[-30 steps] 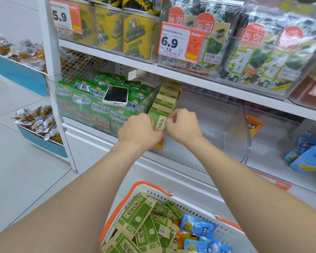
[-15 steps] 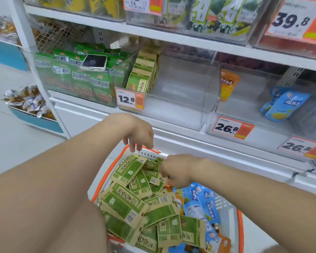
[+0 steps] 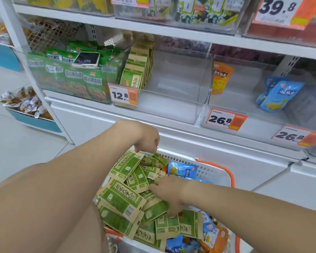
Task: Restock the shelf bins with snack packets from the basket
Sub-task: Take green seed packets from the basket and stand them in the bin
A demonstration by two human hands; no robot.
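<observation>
Right, both hands are down at the white plastic basket with orange handles [image 3: 215, 172], which sits below the front edge of the white shelf [image 3: 171, 137]. The left hand [image 3: 146, 137] hovers over the basket's far rim, fingers curled downward and pinching the top corner of a green-and-tan snack packet [image 3: 126, 166] that lies on the heap. The right hand [image 3: 169, 193] is planted in the middle of the pile, fingers spread wide and pressing down among the green-and-tan packets; whether they actually grip one, I cannot tell. Blue snack packets [image 3: 181, 169] lie along the basket's right side, and an orange packet [image 3: 217, 236] shows at its near right corner.

Up on the shelf, the clear plastic bin in the middle [image 3: 181, 88] has a row of the same green-and-tan packets [image 3: 137, 70] standing upright against its left wall, the rest of it bare. An orange price tag reading 12.8 [image 3: 123, 95] hangs at its front left corner. The bin to the left [image 3: 35, 83] is packed with bright green packets [image 3: 71, 75], and a white smartphone [image 3: 86, 60] lies flat on top of them. To the right, one orange pouch [image 3: 221, 77] stands at the next bin's left wall, and two light-blue pouches [image 3: 279, 94] lean further along.
</observation>
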